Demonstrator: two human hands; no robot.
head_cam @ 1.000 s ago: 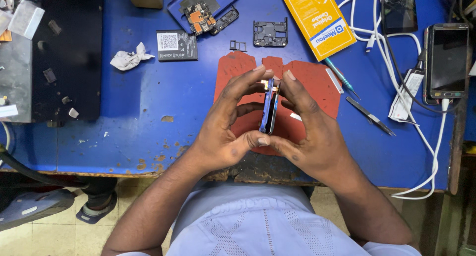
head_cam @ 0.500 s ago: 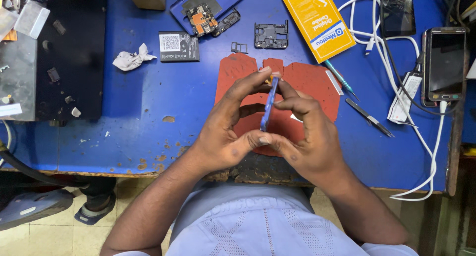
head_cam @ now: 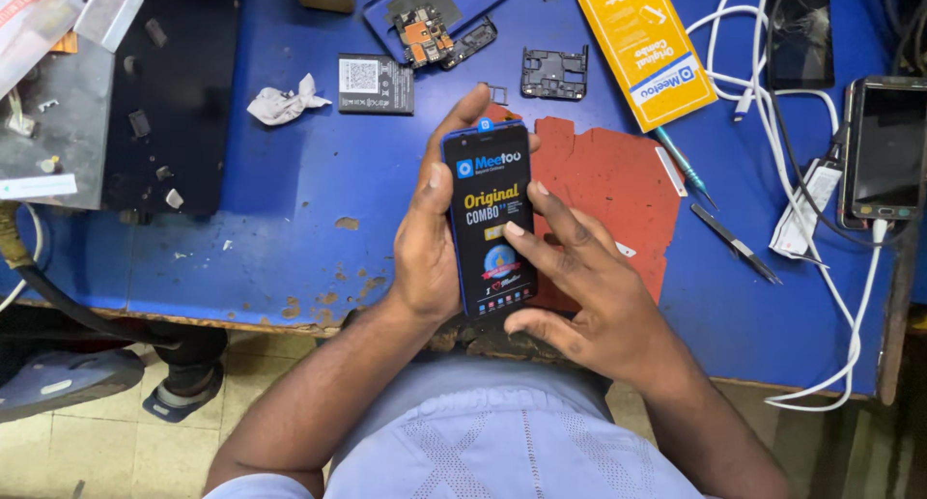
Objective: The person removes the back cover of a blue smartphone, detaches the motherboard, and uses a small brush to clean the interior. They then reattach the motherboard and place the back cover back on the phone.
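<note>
Head view: left hand (head_cam: 425, 248) grips one phone (head_cam: 490, 219), right hand (head_cam: 589, 296) open, fingertips touching its screen.

I see only one view, from the head, looking straight down, quite near. The blue table (head_cam: 290, 228) fills 12 o'clock, my lap is at 6 o'clock.

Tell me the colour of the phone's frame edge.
Blue, around the phone; head view.
</note>
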